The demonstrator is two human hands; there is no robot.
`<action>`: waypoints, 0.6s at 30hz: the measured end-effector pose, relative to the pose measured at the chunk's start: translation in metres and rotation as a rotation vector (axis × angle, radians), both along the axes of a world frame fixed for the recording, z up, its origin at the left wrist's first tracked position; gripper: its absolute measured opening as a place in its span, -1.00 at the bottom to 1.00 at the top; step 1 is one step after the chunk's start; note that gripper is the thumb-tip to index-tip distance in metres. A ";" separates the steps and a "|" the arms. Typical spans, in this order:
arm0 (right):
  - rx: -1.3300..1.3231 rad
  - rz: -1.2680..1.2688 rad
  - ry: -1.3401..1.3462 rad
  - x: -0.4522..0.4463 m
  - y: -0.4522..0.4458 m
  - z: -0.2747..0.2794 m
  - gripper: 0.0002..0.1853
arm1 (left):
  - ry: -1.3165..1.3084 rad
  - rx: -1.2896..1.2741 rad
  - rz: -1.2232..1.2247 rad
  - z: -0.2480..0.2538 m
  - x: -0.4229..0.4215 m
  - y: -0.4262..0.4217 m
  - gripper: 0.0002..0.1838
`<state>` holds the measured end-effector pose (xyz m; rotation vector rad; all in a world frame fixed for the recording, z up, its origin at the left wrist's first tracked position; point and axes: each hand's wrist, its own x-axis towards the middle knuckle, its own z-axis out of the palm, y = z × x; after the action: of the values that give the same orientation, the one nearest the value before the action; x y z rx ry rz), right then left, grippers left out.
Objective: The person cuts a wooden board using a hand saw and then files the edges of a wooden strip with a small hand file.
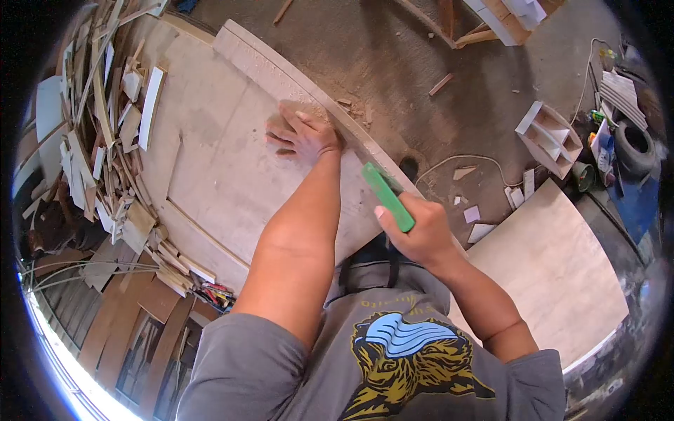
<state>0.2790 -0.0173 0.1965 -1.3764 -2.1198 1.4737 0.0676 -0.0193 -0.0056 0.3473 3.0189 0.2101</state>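
My left hand (305, 135) lies on the pale wooden panel (210, 133), fingers spread, beside the long wooden strip (270, 67) along the panel's edge. My right hand (426, 228) is closed around a long green block (387, 196), held at the strip's near part. The block's underside is hidden, so I cannot tell whether it touches the wood. Fine sawdust (309, 105) lies on the strip close to my left hand.
Offcuts (126, 154) are heaped along the left. Another large panel (554, 266) stands at lower right. A small wooden box (550, 138), a tyre (634, 146) and a cable (463, 158) are on the floor at right. A wooden frame (449, 28) stands at the top.
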 end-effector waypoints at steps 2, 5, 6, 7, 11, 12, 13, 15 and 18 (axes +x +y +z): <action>-0.010 0.016 -0.027 -0.004 -0.003 0.003 -0.59 | 0.035 0.015 -0.009 -0.005 0.000 -0.002 -0.38; 0.032 0.042 -0.042 -0.010 -0.006 0.002 -0.57 | -0.007 0.065 0.013 0.005 -0.002 -0.002 -0.38; 0.058 0.051 -0.044 -0.013 -0.004 0.000 -0.56 | -0.038 0.089 0.026 0.008 -0.004 0.000 -0.38; 0.086 0.064 -0.056 -0.018 -0.001 0.000 -0.56 | -0.022 0.109 0.023 0.005 -0.009 -0.002 -0.37; 0.114 0.085 -0.103 -0.033 0.001 -0.001 -0.53 | 0.016 0.076 0.002 -0.005 -0.023 -0.016 -0.30; 0.108 0.080 -0.116 -0.036 0.001 0.000 -0.52 | 0.019 0.047 -0.009 -0.005 -0.021 -0.015 -0.28; 0.104 0.072 -0.113 -0.037 0.001 0.000 -0.51 | -0.002 0.019 -0.014 -0.006 -0.017 -0.016 -0.26; 0.099 0.054 -0.115 -0.036 0.003 0.001 -0.50 | -0.062 -0.014 0.007 -0.008 -0.003 -0.014 -0.27; 0.135 0.034 -0.117 -0.035 0.003 0.002 -0.51 | -0.161 -0.030 0.020 0.001 0.015 -0.011 -0.28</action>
<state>0.2437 -0.0146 0.1981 -1.4154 -2.2785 1.2638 0.0823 -0.0299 -0.0050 0.2830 2.8642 0.1852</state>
